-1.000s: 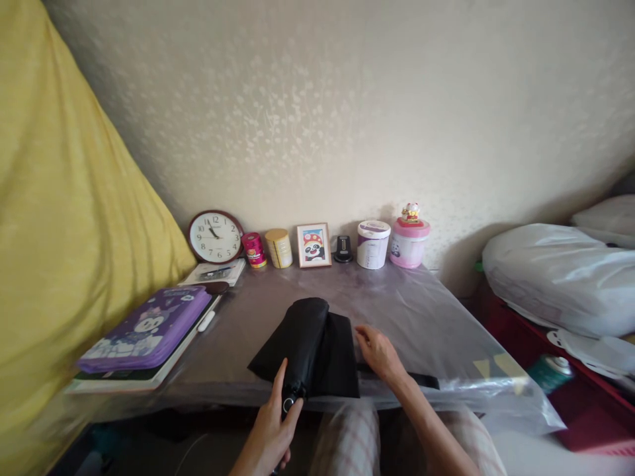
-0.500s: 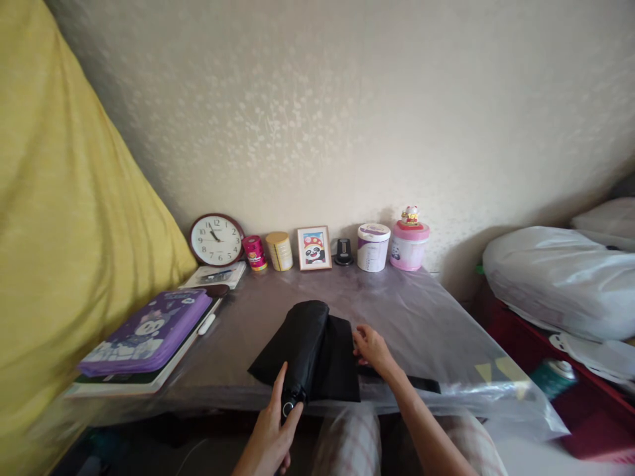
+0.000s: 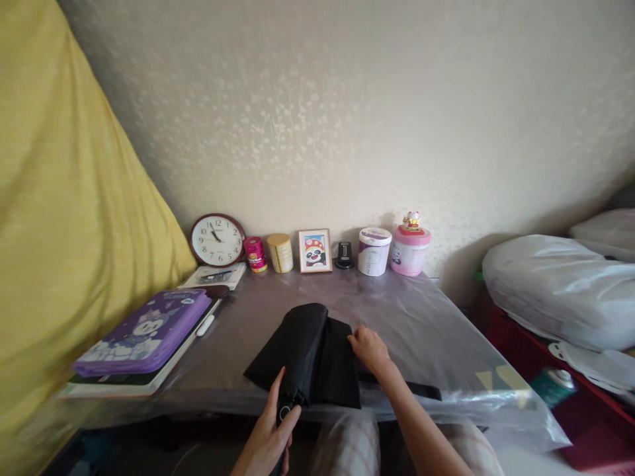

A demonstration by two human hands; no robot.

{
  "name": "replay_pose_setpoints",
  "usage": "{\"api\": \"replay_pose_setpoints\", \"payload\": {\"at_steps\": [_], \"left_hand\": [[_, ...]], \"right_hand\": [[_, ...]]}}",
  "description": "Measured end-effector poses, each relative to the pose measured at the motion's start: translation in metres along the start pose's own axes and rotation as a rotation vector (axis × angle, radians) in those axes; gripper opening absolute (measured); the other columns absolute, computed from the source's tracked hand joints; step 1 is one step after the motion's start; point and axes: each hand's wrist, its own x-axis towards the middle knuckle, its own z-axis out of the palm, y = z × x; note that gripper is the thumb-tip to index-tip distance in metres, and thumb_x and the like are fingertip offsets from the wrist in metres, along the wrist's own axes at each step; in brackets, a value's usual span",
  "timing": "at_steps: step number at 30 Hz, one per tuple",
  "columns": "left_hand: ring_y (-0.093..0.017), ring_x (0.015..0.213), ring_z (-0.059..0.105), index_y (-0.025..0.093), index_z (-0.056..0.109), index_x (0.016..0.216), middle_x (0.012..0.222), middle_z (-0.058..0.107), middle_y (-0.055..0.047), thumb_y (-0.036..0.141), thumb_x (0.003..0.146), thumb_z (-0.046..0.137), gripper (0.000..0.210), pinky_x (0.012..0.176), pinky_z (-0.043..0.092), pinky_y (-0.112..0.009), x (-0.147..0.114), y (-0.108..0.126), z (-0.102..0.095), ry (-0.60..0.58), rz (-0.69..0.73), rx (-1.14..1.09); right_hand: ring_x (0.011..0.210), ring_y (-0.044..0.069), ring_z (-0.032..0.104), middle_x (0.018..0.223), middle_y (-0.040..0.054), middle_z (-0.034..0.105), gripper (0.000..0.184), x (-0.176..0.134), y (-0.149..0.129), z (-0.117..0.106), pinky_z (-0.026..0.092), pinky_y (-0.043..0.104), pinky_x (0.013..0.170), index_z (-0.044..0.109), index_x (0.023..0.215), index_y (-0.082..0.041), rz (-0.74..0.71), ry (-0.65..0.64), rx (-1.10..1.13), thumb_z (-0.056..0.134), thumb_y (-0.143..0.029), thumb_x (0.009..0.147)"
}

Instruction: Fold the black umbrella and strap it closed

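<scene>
A black folding umbrella [image 3: 297, 344] lies furled but loose near the table's front edge, its fabric spread in flaps to both sides. My left hand [image 3: 270, 430] is wrapped round its handle, which has a round silver-ringed button facing up. At the outer edge of the right flap, my right hand [image 3: 370, 347] pinches the cloth, fingers curled and partly hidden. A flat black strip [image 3: 421, 390] rests on the table beneath my right forearm; part of it is covered.
The table [image 3: 397, 311] wears a clear plastic cover. At left lies a purple case [image 3: 143, 334] on a book. Along the wall stand a clock [image 3: 217, 241], several tins and tubs, and a picture frame [image 3: 315, 251]. White bags [image 3: 560, 287] bulge at right.
My right hand has moved slightly left and closed on the edge of the umbrella's right flap. The left hand keeps its hold on the handle, tilted slightly lower.
</scene>
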Motion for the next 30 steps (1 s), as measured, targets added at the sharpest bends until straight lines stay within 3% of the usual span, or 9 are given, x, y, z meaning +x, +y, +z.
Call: {"api": "replay_pose_setpoints", "payload": {"at_steps": [7,14,18,21,24,30], "left_hand": [[-0.006,0.030,0.045,0.029,-0.014,0.139,0.051,0.044,0.012,0.066,0.075,0.041,0.092,0.031,0.035,-0.014,0.007,-0.008,0.001,0.032,0.031,0.004],[-0.008,0.031,0.047,0.034,-0.011,0.138,0.049,0.043,0.012,0.060,0.080,0.041,0.082,0.031,0.037,-0.016,0.009,-0.013,0.001,0.054,0.056,0.008],[-0.008,0.033,0.048,0.031,-0.013,0.139,0.051,0.044,0.011,0.058,0.081,0.040,0.083,0.034,0.038,-0.015,0.005,-0.007,-0.001,0.025,0.047,0.009],[-0.007,0.034,0.047,0.029,-0.014,0.139,0.052,0.045,0.011,0.058,0.081,0.040,0.084,0.035,0.038,-0.015,0.003,-0.003,-0.001,0.005,0.029,-0.006],[-0.007,0.033,0.046,0.031,-0.014,0.139,0.053,0.045,0.011,0.059,0.080,0.041,0.085,0.034,0.037,-0.015,0.003,-0.003,-0.001,0.005,0.030,-0.012],[-0.007,0.032,0.047,0.032,-0.011,0.139,0.052,0.046,0.011,0.063,0.078,0.041,0.085,0.032,0.036,-0.014,0.006,-0.008,0.001,0.033,0.054,-0.008]], "right_hand": [[0.096,0.028,0.061,0.097,0.0158,0.066,0.018,0.010,-0.010,-0.005,0.046,0.037,0.077,0.065,0.086,-0.016,0.024,-0.022,-0.105,0.058,-0.027,0.073],[0.090,0.028,0.063,0.083,0.0136,0.068,0.011,0.012,-0.010,-0.008,0.046,0.036,0.075,0.065,0.069,-0.017,0.043,-0.003,0.032,0.055,-0.016,0.068],[0.081,0.024,0.064,0.079,0.0095,0.067,0.015,0.011,-0.006,-0.005,0.048,0.030,0.066,0.064,0.073,-0.016,0.055,0.023,0.240,0.051,-0.021,0.072],[0.064,0.019,0.064,0.074,0.0062,0.066,0.028,0.008,-0.002,0.000,0.048,0.025,0.050,0.063,0.089,-0.014,0.098,-0.025,0.441,0.049,-0.035,0.076],[0.062,0.017,0.064,0.076,0.0058,0.066,0.042,0.000,0.000,0.007,0.048,0.023,0.045,0.060,0.097,-0.014,0.111,-0.094,0.592,0.050,-0.048,0.075],[0.068,0.016,0.064,0.078,0.0040,0.067,0.032,-0.009,-0.010,0.011,0.050,0.022,0.052,0.059,0.098,-0.015,0.043,-0.257,1.106,0.061,-0.031,0.070]]}}
